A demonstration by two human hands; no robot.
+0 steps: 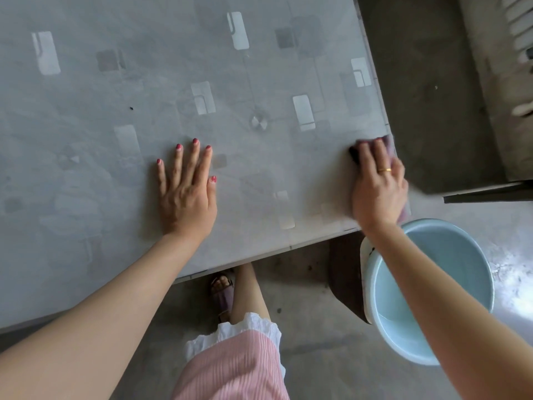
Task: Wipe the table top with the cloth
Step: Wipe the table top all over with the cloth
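Soft, even daylight, faint shadows under my arms. Glare on the floor right of the bucket (427, 290). My right hand (377, 186) is motion-blurred; edges bend, wide-angle.

Plain home room: bare concrete floor (317, 356), patterned plastic-covered table (144, 96), blue wash basin (450, 255) on floor.
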